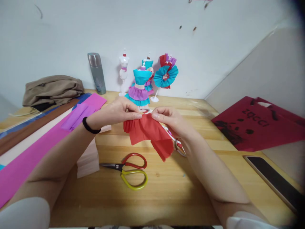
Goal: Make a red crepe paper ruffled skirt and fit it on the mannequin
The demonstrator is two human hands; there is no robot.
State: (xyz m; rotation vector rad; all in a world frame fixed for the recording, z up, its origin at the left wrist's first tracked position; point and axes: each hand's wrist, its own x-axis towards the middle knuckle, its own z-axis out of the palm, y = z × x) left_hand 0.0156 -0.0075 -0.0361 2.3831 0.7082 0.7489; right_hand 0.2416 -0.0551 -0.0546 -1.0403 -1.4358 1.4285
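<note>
Left hand (131, 112): grasping the gathered upper edge of the red piece (149, 128), thumb and fingers pinching. Right hand (168, 118): pinching the same edge just beside it, fingertips slightly apart from the left's. Red piece hanging above the middle of the worktop (166, 197), lower edge flaring, one corner drooping toward the right. A white-edged item is showing behind it, partly hidden.

Scissors (118, 167) lying nearer the front edge, blades pointing left, red and yellow handles spreading apart. Pale pink sheet (88, 160) lying by the tips.

Far edge: grey flask (97, 74) standing at left; small dress forms (141, 84) standing near the middle, most wearing turquoise, purple or red.

Left side: coloured strips (47, 136) lying lengthwise, brown cloth (53, 89) bunching beyond. Right side: red bag (259, 125) leaning, phone (271, 181) lying nearer the front right corner.
</note>
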